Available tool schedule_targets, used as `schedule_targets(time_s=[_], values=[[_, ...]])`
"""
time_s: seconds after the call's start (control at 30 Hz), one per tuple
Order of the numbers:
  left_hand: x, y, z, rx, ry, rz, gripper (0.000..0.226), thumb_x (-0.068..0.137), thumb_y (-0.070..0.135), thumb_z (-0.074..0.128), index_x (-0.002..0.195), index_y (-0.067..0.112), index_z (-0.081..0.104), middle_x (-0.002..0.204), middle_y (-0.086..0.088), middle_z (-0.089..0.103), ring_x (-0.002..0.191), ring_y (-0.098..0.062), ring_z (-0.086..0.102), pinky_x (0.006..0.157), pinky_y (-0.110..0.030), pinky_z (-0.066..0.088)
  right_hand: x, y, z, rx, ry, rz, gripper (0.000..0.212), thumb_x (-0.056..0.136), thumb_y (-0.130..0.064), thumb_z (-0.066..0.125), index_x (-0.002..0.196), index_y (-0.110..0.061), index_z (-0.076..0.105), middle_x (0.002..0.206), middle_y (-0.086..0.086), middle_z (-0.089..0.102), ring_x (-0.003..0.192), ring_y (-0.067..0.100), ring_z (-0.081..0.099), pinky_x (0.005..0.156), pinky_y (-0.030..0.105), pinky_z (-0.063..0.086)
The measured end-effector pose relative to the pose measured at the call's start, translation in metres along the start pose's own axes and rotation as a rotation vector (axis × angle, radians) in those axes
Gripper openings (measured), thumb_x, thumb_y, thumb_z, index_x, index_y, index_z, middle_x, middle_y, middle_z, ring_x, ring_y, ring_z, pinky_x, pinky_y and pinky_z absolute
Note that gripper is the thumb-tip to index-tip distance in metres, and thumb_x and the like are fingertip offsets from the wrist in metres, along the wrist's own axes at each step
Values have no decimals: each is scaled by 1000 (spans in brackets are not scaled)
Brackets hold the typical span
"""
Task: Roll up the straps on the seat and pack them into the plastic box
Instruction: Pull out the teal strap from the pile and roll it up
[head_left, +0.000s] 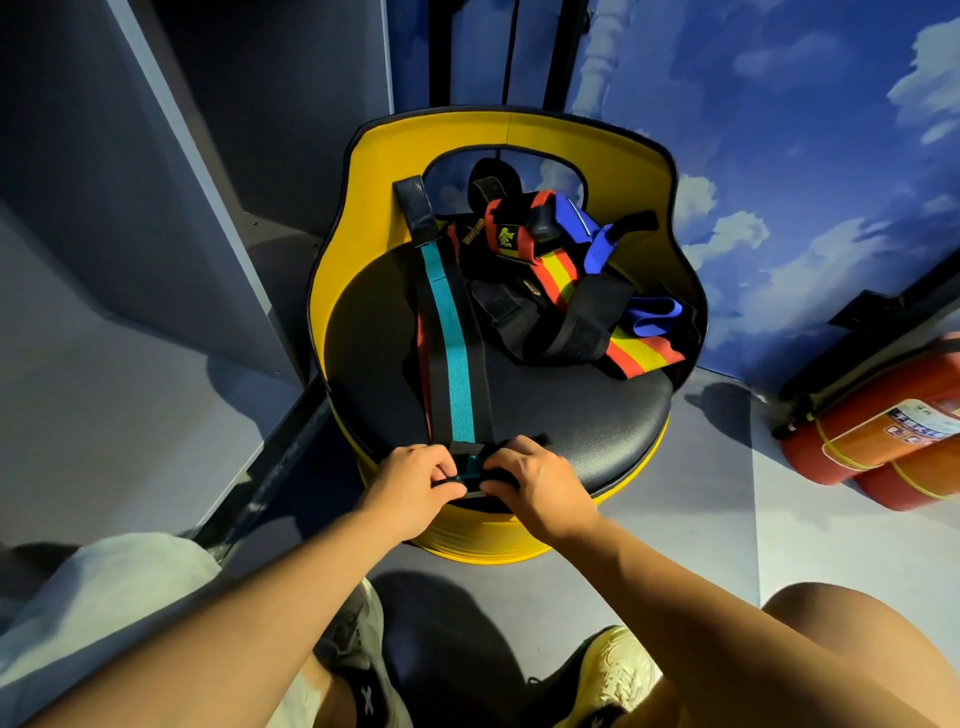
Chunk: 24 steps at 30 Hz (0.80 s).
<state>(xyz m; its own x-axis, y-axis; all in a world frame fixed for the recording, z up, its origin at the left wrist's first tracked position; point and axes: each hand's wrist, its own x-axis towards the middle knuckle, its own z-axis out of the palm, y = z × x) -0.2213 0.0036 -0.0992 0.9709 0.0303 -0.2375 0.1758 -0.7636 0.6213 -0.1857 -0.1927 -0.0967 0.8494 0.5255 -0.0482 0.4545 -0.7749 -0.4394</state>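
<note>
Both hands, left (415, 480) and right (537, 480), pinch the teal strap (451, 364) end at seat (571, 415) 6 o'clock, starting its roll; remaining straps (561, 291) piled at 1 o'clock.

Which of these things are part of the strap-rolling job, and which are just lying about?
Part of the job: teal-striped strap, gripped at its near end by the left hand and right hand; pile of straps; seat.
Lying about: fire extinguishers; shoes.
</note>
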Motion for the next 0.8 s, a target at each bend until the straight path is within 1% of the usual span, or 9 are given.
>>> schedule_targets(time_s=[0.07,0.13,0.2,0.23,0.3,0.4,0.5,0.63,0.8], values=[[-2,1,-2,18,35,-30,19,84,37,77,99,25,73,94,8,68,83,-6,62,71,-26,55,-2,-2,3,-16,22,31,34,98,-40,59,124,-21,68,114,1,57,95,23,63,79,33,48],[-2,3,-4,-4,78,-81,21,81,40,80,97,26,77,91,10,70,81,-6,61,63,-21,47,-4,-5,8,5,41,86,34,98,-41,58,125,-22,68,115,0,56,95,23,63,80,34,47],[-1,2,-2,-48,116,-149,28,78,42,82,98,24,77,89,9,70,81,-6,61,60,-18,44,-5,-8,11,54,60,142,33,98,-39,61,123,-20,69,115,1,55,96,25,63,83,34,49],[0,2,-2,-80,132,-203,32,75,45,84,97,24,75,88,9,71,81,-7,63,62,-20,48,-5,-9,12,81,76,170,32,97,-37,63,122,-19,70,116,2,55,97,25,63,85,33,50],[1,0,0,-161,143,-314,42,67,51,88,93,25,68,85,7,72,78,-12,69,68,-32,60,-6,-12,13,140,120,235,32,94,-34,67,120,-16,71,117,3,54,99,23,62,87,26,49],[1,1,5,-367,121,-411,41,69,37,91,99,16,71,81,0,74,74,-15,74,77,-40,63,-7,-13,11,182,157,297,32,92,-35,69,119,-18,73,114,4,59,97,20,61,80,18,43],[0,0,12,-476,154,-432,44,74,25,89,112,8,72,90,-4,76,79,-16,74,84,-41,61,-6,-14,11,182,169,271,28,92,-32,69,116,-20,75,111,4,69,96,18,64,82,21,47],[-4,1,16,-530,179,-443,44,77,20,86,117,9,71,105,-7,75,89,-19,73,89,-40,60,-9,-19,12,155,172,221,28,93,-28,68,119,-16,73,115,3,72,101,20,65,88,23,47],[-8,1,15,-488,173,-382,45,81,21,83,122,10,69,112,-7,74,96,-19,72,91,-40,59,-6,-13,12,154,117,205,30,96,-31,65,122,-18,71,116,1,72,100,18,67,83,15,43]])
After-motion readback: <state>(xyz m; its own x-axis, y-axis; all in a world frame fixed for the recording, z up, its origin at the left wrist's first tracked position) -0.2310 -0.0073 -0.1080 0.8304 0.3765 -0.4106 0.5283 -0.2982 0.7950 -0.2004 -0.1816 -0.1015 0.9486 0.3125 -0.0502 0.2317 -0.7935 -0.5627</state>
